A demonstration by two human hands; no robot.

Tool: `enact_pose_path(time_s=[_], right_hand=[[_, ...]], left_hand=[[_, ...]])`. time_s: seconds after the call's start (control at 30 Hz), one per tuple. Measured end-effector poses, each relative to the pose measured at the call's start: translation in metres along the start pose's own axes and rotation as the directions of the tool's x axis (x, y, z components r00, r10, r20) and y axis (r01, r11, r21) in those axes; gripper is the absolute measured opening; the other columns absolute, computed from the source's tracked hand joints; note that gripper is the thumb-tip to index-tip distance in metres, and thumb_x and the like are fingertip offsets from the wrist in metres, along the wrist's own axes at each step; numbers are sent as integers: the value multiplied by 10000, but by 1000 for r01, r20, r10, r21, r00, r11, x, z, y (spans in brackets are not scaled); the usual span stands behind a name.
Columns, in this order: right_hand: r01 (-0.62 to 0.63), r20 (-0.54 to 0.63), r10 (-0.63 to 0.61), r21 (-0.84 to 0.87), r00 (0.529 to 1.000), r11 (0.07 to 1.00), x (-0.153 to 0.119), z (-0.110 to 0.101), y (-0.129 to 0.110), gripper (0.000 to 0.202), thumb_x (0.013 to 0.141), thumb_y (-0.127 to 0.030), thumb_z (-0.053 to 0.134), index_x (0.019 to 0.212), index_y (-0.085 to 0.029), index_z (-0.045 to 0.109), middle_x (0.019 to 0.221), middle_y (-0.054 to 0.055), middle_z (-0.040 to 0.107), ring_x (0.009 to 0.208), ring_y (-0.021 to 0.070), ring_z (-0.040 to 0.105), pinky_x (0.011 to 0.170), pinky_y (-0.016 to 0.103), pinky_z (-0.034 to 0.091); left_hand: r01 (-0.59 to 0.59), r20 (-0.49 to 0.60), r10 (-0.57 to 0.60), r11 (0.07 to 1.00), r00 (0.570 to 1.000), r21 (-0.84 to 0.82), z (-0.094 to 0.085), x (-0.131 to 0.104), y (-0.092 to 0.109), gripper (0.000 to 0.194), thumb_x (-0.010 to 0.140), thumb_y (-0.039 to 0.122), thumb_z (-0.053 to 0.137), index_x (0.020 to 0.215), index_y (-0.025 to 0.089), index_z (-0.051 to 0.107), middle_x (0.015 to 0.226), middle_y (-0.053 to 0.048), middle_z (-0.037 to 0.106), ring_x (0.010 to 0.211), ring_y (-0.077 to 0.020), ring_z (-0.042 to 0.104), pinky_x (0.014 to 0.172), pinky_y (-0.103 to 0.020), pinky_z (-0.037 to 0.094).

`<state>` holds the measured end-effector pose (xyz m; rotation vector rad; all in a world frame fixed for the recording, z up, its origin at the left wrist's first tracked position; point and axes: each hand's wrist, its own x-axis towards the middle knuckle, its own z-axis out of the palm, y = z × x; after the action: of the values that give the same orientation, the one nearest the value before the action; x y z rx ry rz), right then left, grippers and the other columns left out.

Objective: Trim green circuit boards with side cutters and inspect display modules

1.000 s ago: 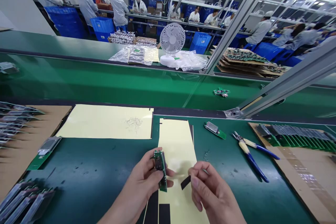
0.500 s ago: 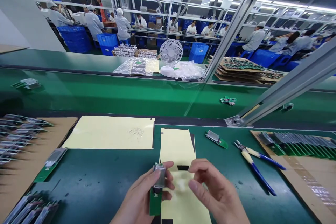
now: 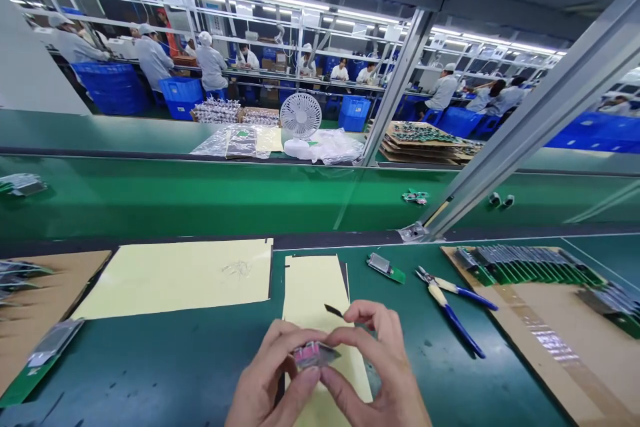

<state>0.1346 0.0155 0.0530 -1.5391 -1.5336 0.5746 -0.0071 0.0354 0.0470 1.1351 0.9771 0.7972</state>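
My left hand (image 3: 280, 373) grips a small circuit board (image 3: 309, 355), turned end-on so that pink parts and a grey, shiny side face me. The thumb and a finger of my right hand (image 3: 383, 360) close on the right side of the same board. Another right fingertip touches a short black strip (image 3: 333, 311), which sits at a slant over the pale yellow sheet (image 3: 313, 287). Whether the strip is fully off the sheet I cannot tell. The board's green end is hidden by my hands.
Blue-handled cutters (image 3: 453, 310) and a loose board (image 3: 385, 267) lie to the right. Beyond them, cardboard (image 3: 545, 347) carries a row of boards (image 3: 537, 263). Wire scraps (image 3: 237, 269) lie on a wide yellow sheet (image 3: 180, 280). A metal post (image 3: 525, 107) slants across the right.
The board has been turned from upright to end-on, and my right hand has come left onto it. The black strip has tilted from lying flat. The view has shifted right.
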Motion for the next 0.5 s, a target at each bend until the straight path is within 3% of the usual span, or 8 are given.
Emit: enact_pose_path(time_s=[0.13, 0.2, 0.23, 0.33, 0.5], right_hand=[[237, -4, -254, -339, 967, 910, 27, -38, 31, 223, 789, -444, 527, 949, -305, 596, 1042, 74, 437, 996, 284, 394, 781, 446, 368], [200, -18, -279, -655, 960, 728, 51, -59, 54, 291, 810, -471, 475, 958, -262, 613, 1020, 106, 453, 948, 298, 422, 751, 467, 364], [144, -64, -267, -712, 961, 688, 62, -67, 65, 285, 811, -452, 476, 917, -240, 633, 1037, 127, 456, 955, 334, 403, 727, 493, 348], [109, -64, -250, -778, 966, 619, 87, -76, 90, 258, 849, -336, 437, 853, -205, 659, 1119, 161, 458, 1024, 373, 366, 754, 533, 304], [167, 27, -237, -789, 971, 592, 93, -68, 106, 271, 860, -217, 434, 706, -221, 656, 1190, 109, 468, 1136, 334, 319, 848, 535, 246]], left_hand=[[-45, 53, 31, 961, 998, 272, 10, 23, 21, 67, 778, 264, 508, 826, 220, 522, 783, -15, 568, 726, -177, 552, 646, -291, 431], [-42, 50, 26, 935, 998, 351, 21, 42, 26, 32, 767, 194, 495, 776, 215, 473, 744, -2, 580, 692, -166, 560, 629, -295, 436], [-57, 59, 38, 923, 998, 381, 27, 53, 26, 56, 763, 164, 497, 768, 211, 467, 744, -1, 589, 690, -163, 565, 628, -298, 439], [-149, 113, 107, 860, 988, 488, 49, 87, 17, 60, 767, 120, 537, 790, 173, 518, 791, -2, 600, 716, -156, 575, 646, -311, 459], [-300, 212, 212, 659, 954, 690, 69, 125, 3, 89, 820, 212, 553, 874, 147, 580, 938, -25, 595, 793, -164, 582, 702, -356, 486]])
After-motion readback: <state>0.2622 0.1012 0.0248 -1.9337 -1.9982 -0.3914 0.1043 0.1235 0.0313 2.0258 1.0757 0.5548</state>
